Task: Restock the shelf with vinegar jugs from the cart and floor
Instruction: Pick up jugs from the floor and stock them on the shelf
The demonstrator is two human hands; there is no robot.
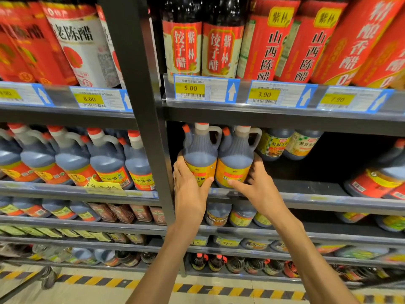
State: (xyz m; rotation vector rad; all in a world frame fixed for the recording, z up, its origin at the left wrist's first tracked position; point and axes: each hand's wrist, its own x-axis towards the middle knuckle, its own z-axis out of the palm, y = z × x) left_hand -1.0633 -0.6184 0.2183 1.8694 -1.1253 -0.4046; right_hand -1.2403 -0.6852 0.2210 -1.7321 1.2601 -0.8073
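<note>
Head cam: we're mid-placement, two vinegar jugs (200,156) (235,159) side by side at the shelf (306,195) front edge. Left hand (190,185) wraps one, right hand (258,183) cups the other, fingers spread. Next we probably push both back, though the depth behind looks too dark to judge.

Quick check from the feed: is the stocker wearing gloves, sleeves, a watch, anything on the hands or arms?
Nothing shows. The left hand and right hand are bare, no gloves, rings or watch. Both forearms are uncovered down to the frame's bottom edge, with no sleeve cuff in view.
</note>
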